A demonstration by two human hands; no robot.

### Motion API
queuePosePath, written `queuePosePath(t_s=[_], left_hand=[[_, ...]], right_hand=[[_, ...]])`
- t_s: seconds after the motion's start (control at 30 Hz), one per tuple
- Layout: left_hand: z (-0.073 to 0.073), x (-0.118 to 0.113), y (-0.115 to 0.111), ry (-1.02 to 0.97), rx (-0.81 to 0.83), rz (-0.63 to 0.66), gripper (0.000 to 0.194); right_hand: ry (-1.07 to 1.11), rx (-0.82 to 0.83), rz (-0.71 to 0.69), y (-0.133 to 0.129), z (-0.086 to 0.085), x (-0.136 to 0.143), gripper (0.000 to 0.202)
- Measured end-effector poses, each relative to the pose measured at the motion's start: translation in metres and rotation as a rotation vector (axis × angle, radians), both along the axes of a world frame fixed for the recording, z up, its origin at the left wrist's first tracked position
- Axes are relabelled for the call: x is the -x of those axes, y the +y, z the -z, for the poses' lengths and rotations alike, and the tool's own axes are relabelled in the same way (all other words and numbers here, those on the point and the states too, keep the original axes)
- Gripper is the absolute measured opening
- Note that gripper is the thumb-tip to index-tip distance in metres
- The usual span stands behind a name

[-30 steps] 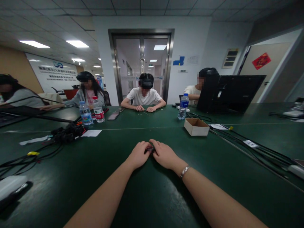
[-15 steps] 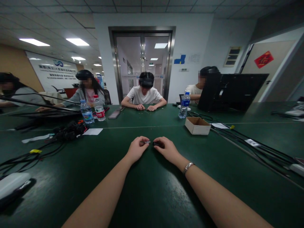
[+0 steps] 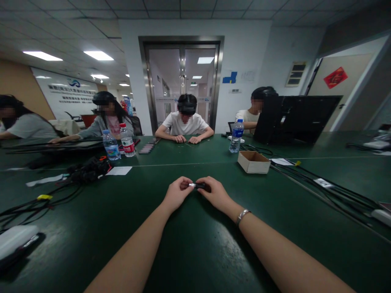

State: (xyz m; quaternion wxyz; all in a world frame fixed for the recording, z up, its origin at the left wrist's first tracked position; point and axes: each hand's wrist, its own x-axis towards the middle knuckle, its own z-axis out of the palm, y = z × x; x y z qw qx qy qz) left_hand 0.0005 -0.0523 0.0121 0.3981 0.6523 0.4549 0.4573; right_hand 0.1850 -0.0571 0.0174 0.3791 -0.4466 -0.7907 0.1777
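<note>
Low over the middle of the green table point(image 3: 195, 240), my left hand point(image 3: 177, 194) pinches a small silvery piece point(image 3: 192, 185) between thumb and fingertips. My right hand point(image 3: 215, 191) faces it, closed on a small black piece point(image 3: 200, 185). The two pieces lie end to end in a line and appear to touch. My fingers cover most of both, so their full shapes are hidden.
An open cardboard box point(image 3: 254, 166) sits right of my hands, with a water bottle point(image 3: 236, 136) behind it. Black cables point(image 3: 332, 189) run along the right side. Two bottles stand back left near a tangled black bundle point(image 3: 88, 169). Several people sit around the table.
The gap between the two pieces has closed, and more of the silvery piece shows at my left fingertips. Both hands are nearly where they were.
</note>
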Motion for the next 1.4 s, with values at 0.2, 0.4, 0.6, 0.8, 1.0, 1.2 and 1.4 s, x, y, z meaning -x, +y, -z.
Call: queuePosePath(t_s=[0.2, 0.4, 0.6, 0.8, 1.0, 1.2, 1.4], left_hand=[[0.0014, 0.0009, 0.0011, -0.005, -0.005, 0.012, 0.017], [-0.0045, -0.0004, -0.0041, 0.02, -0.022, 0.033, 0.016], [-0.0023, -0.0008, -0.002, 0.05, -0.024, 0.042, 0.021], [-0.0026, 0.0004, -0.001, 0.105, -0.042, 0.016, 0.028], [-0.0039, -0.0001, -0.0011, 0.14, -0.004, -0.007, 0.033], [-0.0042, -0.0007, -0.0011, 0.083, -0.007, -0.017, 0.029], [-0.0033, 0.0008, -0.0002, 0.044, 0.009, 0.015, 0.026]], right_hand=[[-0.013, -0.015, -0.011, -0.0013, -0.0004, 0.0, 0.023], [-0.028, -0.028, -0.022, -0.0011, -0.0011, 0.0011, 0.023], [-0.016, -0.033, -0.038, 0.0004, -0.0004, 0.0017, 0.023], [-0.012, -0.035, -0.027, -0.0007, -0.001, 0.0036, 0.023], [0.002, -0.045, -0.036, -0.0026, -0.0034, 0.004, 0.024], [-0.008, -0.052, -0.031, -0.0032, -0.004, 0.0046, 0.023], [0.018, -0.034, -0.023, -0.0015, -0.0026, 0.004, 0.022]])
